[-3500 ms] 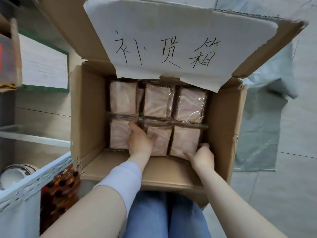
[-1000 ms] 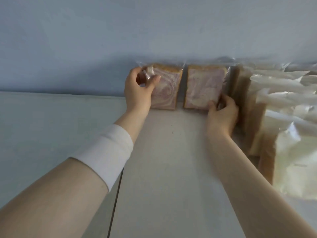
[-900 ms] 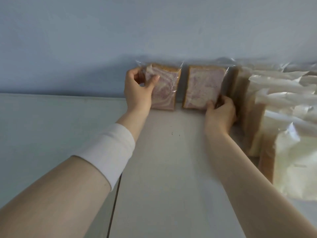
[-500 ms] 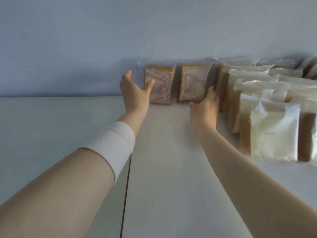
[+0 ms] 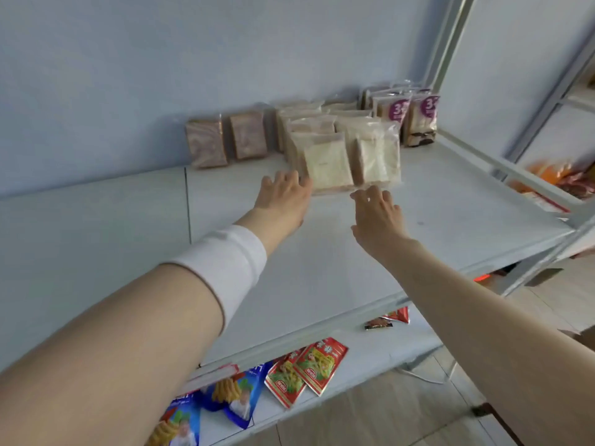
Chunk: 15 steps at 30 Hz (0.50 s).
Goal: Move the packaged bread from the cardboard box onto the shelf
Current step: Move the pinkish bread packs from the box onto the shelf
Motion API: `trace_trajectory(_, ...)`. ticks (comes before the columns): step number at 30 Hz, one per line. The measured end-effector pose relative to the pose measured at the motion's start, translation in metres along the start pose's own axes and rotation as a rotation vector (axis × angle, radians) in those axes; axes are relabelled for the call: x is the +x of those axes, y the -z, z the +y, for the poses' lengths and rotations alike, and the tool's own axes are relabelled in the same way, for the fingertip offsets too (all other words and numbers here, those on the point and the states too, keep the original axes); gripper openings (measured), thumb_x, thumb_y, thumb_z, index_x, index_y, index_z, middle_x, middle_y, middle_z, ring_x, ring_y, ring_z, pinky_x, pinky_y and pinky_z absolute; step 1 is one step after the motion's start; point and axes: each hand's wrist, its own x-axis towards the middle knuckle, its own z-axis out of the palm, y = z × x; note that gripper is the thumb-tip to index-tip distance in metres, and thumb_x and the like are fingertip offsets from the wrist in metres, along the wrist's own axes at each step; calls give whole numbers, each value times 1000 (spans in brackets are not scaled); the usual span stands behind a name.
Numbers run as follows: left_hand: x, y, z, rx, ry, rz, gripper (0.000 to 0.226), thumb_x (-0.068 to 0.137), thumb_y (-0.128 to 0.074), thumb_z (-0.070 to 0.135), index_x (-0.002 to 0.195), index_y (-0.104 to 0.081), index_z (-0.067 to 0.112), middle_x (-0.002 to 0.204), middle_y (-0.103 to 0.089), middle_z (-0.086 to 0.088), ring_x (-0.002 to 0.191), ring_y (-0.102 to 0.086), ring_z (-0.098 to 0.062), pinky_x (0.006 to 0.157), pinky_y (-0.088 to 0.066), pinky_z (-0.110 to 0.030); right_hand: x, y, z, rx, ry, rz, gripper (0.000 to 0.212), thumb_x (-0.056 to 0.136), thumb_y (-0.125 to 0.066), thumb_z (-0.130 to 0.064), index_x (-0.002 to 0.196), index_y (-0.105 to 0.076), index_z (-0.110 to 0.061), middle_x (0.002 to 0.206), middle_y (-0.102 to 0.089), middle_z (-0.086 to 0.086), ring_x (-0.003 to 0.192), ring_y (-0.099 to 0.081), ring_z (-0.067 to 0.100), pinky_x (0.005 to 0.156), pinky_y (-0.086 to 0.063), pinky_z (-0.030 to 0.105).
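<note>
left hand [image 5: 283,196] fingers straight, right hand [image 5: 376,217] splayed

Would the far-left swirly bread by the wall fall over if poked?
Probably: the far-left swirly bread pack stands upright on a narrow edge, so it could tip. Being bread, it is likely light and squashy. Its clear wrapper looks smooth, perhaps slippery.

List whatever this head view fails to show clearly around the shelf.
Head view only:
- Cardboard box: outside the frame; bread remaining unknown.
- Pale bread packs: rear rows hidden behind front ones; count unclear.
- Purple-label packs: print blurred beyond a "3".
- Snack packets below: partly covered by the shelf edge and left arm.
- Left hand: motion blur hides whether fingertips touch the front pack.
</note>
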Motion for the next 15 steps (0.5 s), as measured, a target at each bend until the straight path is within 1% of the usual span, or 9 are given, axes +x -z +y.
trace_trajectory(4, -6, 12, 140, 2, -181, 20, 44, 84, -59, 15, 124, -40, 10, 127, -46, -14, 118, -44, -32, 92, -37, -40, -73, 16, 112, -51, -125, -30, 53, 88, -51, -5, 137, -32, -11, 137, -35, 14, 125, -35, 31, 96, -38, 39)
trace_trajectory(6, -12, 8, 221, -25, -270, 0, 40, 86, -57, 16, 122, -41, 10, 124, -47, -14, 115, -45, -32, 90, -38, -41, -119, 13, 177, -66, -204, -43, 50, 88, -49, -5, 135, -35, -11, 136, -37, 14, 125, -35, 31, 97, -38, 41)
trace_trajectory(8, -23, 0, 307, -41, -371, -40, 36, 88, -56, 17, 121, -41, 10, 123, -48, -14, 114, -46, -32, 90, -38, -42, -173, 4, 246, -56, -321, -78, 44, 90, -47, -7, 133, -38, -9, 134, -38, 15, 124, -36, 33, 98, -40, 44)
trace_trajectory(11, -42, -15, 423, -81, -501, -126, 39, 88, -55, 16, 124, -40, 10, 125, -47, -15, 117, -45, -34, 92, -39, -45, -252, -13, 341, -41, -511, -173, 43, 89, -50, -8, 130, -40, -8, 132, -39, 16, 123, -36, 34, 98, -39, 46)
trace_trajectory(15, -55, -36, 546, -77, -676, -232, 49, 83, -63, 23, 125, -40, 10, 128, -47, -15, 120, -44, -33, 94, -39, -46, -330, -37, 439, -34, -728, -254, 43, 89, -49, -9, 131, -40, -11, 134, -39, 14, 124, -35, 33, 99, -39, 46)
